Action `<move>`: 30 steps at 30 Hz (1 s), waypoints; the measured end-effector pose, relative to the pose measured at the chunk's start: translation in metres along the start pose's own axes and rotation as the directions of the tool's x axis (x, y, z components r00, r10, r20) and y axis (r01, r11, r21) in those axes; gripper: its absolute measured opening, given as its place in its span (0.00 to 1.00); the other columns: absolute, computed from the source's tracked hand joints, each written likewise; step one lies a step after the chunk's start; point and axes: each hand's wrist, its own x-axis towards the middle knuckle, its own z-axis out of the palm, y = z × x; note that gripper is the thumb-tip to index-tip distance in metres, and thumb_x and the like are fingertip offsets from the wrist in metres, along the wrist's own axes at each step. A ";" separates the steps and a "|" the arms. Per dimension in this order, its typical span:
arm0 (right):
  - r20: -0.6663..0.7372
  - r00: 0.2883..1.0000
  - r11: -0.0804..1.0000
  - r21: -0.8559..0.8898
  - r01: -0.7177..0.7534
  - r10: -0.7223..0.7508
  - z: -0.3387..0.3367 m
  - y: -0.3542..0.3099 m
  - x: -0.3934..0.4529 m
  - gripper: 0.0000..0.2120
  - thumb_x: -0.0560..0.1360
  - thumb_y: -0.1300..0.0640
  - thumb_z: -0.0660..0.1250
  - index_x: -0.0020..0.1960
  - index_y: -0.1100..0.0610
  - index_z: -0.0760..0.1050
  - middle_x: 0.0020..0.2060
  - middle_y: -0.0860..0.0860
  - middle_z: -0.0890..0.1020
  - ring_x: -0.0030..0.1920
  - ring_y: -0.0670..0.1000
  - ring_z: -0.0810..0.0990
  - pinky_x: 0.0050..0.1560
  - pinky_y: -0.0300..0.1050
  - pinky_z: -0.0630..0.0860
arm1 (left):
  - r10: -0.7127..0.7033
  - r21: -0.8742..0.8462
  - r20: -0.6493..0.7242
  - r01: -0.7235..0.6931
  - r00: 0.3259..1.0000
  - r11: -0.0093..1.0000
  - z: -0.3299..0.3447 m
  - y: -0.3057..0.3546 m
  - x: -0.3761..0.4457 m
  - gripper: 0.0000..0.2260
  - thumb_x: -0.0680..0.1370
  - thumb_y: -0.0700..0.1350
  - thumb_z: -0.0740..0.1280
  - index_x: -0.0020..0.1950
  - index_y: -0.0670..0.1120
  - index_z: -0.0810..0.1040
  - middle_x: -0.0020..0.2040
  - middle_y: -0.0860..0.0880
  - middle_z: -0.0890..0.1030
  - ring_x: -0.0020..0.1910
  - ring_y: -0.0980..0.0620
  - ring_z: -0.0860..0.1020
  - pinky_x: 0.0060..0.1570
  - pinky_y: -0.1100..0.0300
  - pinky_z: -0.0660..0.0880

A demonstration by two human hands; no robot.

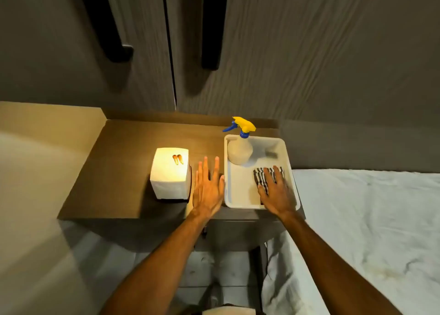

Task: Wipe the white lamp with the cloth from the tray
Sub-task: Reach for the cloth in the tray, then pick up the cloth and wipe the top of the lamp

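Note:
The white lamp (170,173) is a glowing square block standing on the brown bedside table (114,171), left of centre. To its right sits a white tray (235,188) holding a black-and-white striped cloth (260,175). My right hand (273,190) lies flat on top of the cloth inside the tray, fingers spread, covering most of it. My left hand (208,186) hovers flat and open between the lamp and the tray's left rim, holding nothing.
A spray bottle (240,145) with a yellow and blue trigger stands at the tray's far left corner. Wardrobe doors with dark handles (212,28) rise behind the table. A bed with a white sheet (369,219) borders the right.

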 end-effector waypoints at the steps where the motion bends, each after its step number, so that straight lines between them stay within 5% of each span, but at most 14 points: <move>1: 0.050 0.999 1.000 -0.007 -0.002 0.002 0.001 0.002 0.005 0.34 0.83 0.42 0.59 0.84 0.50 0.50 0.83 0.54 0.53 0.83 0.60 0.56 0.78 0.64 0.60 | -0.061 0.057 0.037 0.059 0.997 0.997 0.002 -0.002 0.004 0.28 0.85 0.57 0.48 0.83 0.51 0.45 0.85 0.43 0.47 0.84 0.41 0.46 0.83 0.43 0.47; 4: 0.187 0.982 0.999 -0.039 -0.011 0.018 0.009 0.008 0.014 0.35 0.83 0.41 0.57 0.84 0.49 0.47 0.84 0.53 0.50 0.83 0.60 0.52 0.79 0.67 0.59 | -0.160 0.191 0.117 0.136 0.980 0.972 0.011 -0.015 0.009 0.28 0.86 0.55 0.46 0.83 0.49 0.41 0.84 0.41 0.44 0.84 0.40 0.44 0.83 0.44 0.44; 10: 0.270 0.962 0.996 -0.092 -0.023 0.047 0.017 0.010 0.022 0.38 0.82 0.39 0.60 0.84 0.49 0.47 0.84 0.52 0.51 0.83 0.60 0.52 0.78 0.68 0.59 | -0.111 0.306 0.230 0.037 0.967 0.951 0.027 -0.024 0.003 0.33 0.84 0.62 0.45 0.82 0.48 0.36 0.83 0.39 0.37 0.83 0.38 0.38 0.82 0.42 0.46; 15: 0.192 0.976 0.992 -0.098 -0.084 0.101 0.017 0.011 0.026 0.37 0.79 0.48 0.69 0.82 0.51 0.56 0.81 0.52 0.62 0.80 0.59 0.64 0.75 0.63 0.65 | -0.102 0.318 0.199 0.034 0.975 0.948 0.030 -0.024 0.001 0.35 0.83 0.63 0.45 0.82 0.47 0.35 0.83 0.40 0.36 0.82 0.39 0.37 0.82 0.43 0.46; 19: 0.100 0.960 0.965 0.009 -0.263 0.261 0.016 0.008 0.024 0.27 0.81 0.46 0.65 0.78 0.51 0.65 0.73 0.53 0.74 0.69 0.60 0.77 0.66 0.63 0.76 | -0.106 0.304 0.202 0.041 0.974 0.952 0.031 -0.027 0.001 0.35 0.83 0.63 0.45 0.82 0.47 0.35 0.83 0.39 0.36 0.83 0.39 0.37 0.82 0.43 0.46; 22: 0.064 0.977 0.978 0.021 -0.206 0.204 0.007 0.001 0.021 0.24 0.81 0.46 0.66 0.75 0.50 0.69 0.67 0.56 0.79 0.64 0.62 0.80 0.63 0.63 0.78 | -0.104 0.268 0.196 0.048 0.975 0.962 0.027 -0.027 -0.001 0.33 0.84 0.61 0.45 0.82 0.47 0.37 0.83 0.40 0.38 0.83 0.40 0.39 0.82 0.43 0.47; 26: -0.117 0.969 0.946 0.270 -0.182 0.219 -0.013 -0.014 0.011 0.21 0.81 0.49 0.66 0.73 0.51 0.72 0.58 0.56 0.84 0.54 0.61 0.85 0.59 0.63 0.81 | -0.069 0.015 0.000 0.069 0.998 0.998 0.007 -0.017 -0.017 0.29 0.85 0.57 0.48 0.83 0.47 0.43 0.84 0.43 0.44 0.84 0.45 0.43 0.83 0.46 0.51; 30: -0.291 0.948 0.906 0.424 0.008 0.127 -0.023 -0.059 -0.020 0.20 0.81 0.51 0.66 0.72 0.47 0.71 0.51 0.47 0.84 0.43 0.45 0.83 0.51 0.50 0.83 | 0.094 -0.140 -0.295 -0.140 0.951 0.980 -0.028 -0.015 -0.048 0.26 0.86 0.53 0.50 0.83 0.49 0.50 0.85 0.48 0.52 0.84 0.50 0.49 0.83 0.51 0.51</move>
